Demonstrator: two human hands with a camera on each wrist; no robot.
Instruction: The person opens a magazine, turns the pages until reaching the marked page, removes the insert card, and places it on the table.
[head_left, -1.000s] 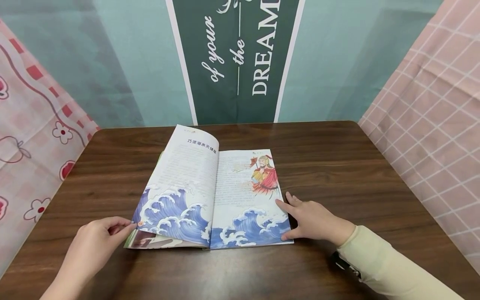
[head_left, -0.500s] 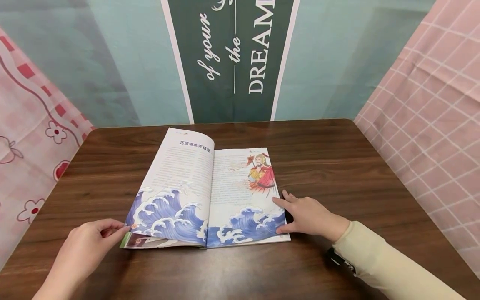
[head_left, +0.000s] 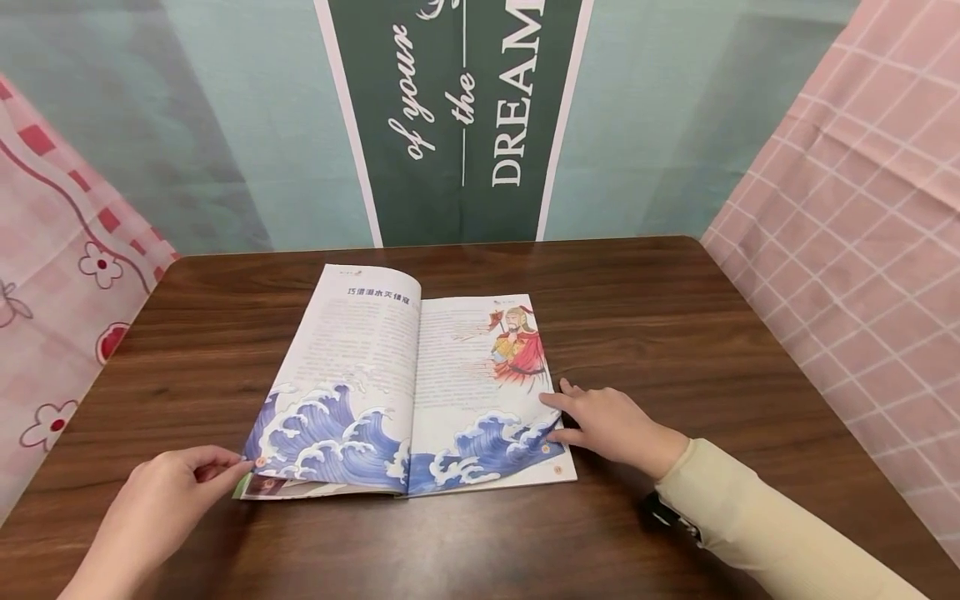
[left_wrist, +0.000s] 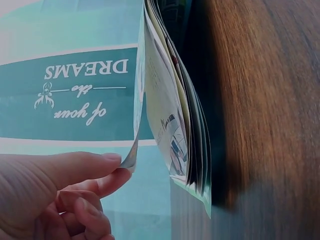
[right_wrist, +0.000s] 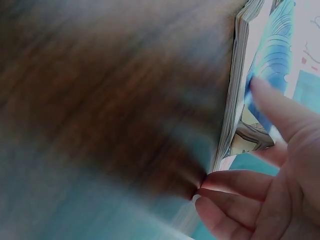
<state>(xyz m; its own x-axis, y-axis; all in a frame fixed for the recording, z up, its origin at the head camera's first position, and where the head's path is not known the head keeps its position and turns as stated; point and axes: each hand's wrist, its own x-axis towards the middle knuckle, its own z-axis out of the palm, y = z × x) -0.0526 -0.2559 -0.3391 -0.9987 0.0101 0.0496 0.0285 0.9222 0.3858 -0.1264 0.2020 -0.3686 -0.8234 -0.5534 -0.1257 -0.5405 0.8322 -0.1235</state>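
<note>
An open illustrated book (head_left: 416,392) lies on the brown table, with blue waves printed across both pages. My left hand (head_left: 161,500) pinches the lower outer corner of the left page (head_left: 337,375) between thumb and index finger. That page stands raised off the stack below it, as the left wrist view of the page (left_wrist: 140,100) shows. At the book's right edge, my right hand (head_left: 615,423) has its thumb and index finger on the edge of the right page (head_left: 480,375). This page's lower corner curls up, baring another page beneath. In the right wrist view the right thumb (right_wrist: 275,102) lies against the blue print.
The wood-grain table (head_left: 637,333) extends around the book. Behind it hangs a teal cloth with a dark green lettered panel (head_left: 457,125). Pink patterned cloths flank the left (head_left: 67,250) and right (head_left: 847,250) sides. A black band (head_left: 671,517) sits under the right sleeve.
The right page's lower corner has lifted and drawn inward under my right fingers, uncovering the page beneath. My left hand keeps its pinch while the raised left page has lowered slightly. The view has shifted a little.
</note>
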